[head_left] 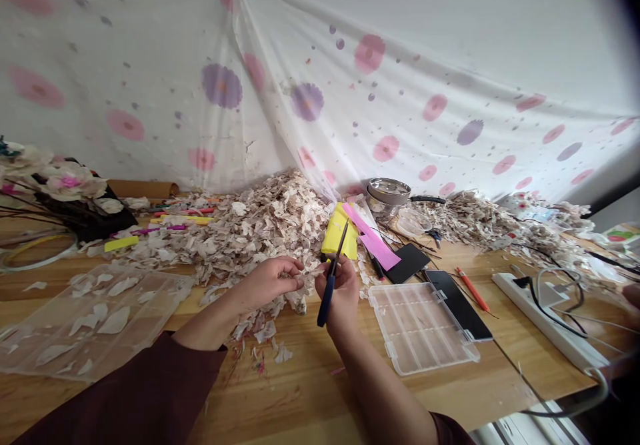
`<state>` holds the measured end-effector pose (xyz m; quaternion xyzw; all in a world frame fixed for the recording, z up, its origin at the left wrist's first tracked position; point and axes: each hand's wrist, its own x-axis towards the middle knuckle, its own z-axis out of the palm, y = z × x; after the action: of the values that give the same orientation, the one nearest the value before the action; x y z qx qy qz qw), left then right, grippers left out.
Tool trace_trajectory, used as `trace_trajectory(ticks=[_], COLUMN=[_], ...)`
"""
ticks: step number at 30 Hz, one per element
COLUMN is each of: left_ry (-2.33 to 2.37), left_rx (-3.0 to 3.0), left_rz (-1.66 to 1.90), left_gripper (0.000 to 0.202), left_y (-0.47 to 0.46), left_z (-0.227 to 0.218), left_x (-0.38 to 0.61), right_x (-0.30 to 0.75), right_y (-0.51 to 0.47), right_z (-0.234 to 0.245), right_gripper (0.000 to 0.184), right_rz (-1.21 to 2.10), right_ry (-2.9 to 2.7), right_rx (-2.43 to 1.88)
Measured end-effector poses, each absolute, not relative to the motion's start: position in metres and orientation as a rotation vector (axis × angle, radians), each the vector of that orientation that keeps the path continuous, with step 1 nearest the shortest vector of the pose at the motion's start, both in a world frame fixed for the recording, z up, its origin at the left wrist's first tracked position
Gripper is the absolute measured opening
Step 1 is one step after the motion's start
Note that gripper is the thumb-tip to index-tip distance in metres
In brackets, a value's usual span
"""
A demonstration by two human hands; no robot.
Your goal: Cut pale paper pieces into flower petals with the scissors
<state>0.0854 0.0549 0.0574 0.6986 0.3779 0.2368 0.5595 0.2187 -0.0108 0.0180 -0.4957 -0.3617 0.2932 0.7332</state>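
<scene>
My right hand [345,291] grips a pair of blue-handled scissors [332,274] with the blades pointing up and away. My left hand [273,281] pinches a small pale petal piece [306,273] right beside the scissors, the two hands almost touching. Both hover over the near edge of a big heap of pale dried petals [260,225] on the wooden table [310,391]. Scraps lie under the hands.
A clear compartment box [423,325] sits right of the hands, a clear lid with petals [95,311] at left. Yellow and pink paper [363,231], a black phone [457,305], an orange pen [473,289], a metal pot [387,195] and a white power strip [545,315] lie beyond.
</scene>
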Motion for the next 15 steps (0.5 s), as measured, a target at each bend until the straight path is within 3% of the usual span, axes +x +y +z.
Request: trace_trajectory(ticks=[15], left_ry=[0.895], left_rx=[1.692], left_rz=[0.524], left_gripper=[0.016], left_y=[0.0576], left_z=[0.0549], left_x=[0.0834], right_x=[0.2263], right_y=[-0.0098], right_z=[0.0214], right_gripper=[0.038], right_rz=[0.597], right_ry=[-0.673], right_rx=[-1.114])
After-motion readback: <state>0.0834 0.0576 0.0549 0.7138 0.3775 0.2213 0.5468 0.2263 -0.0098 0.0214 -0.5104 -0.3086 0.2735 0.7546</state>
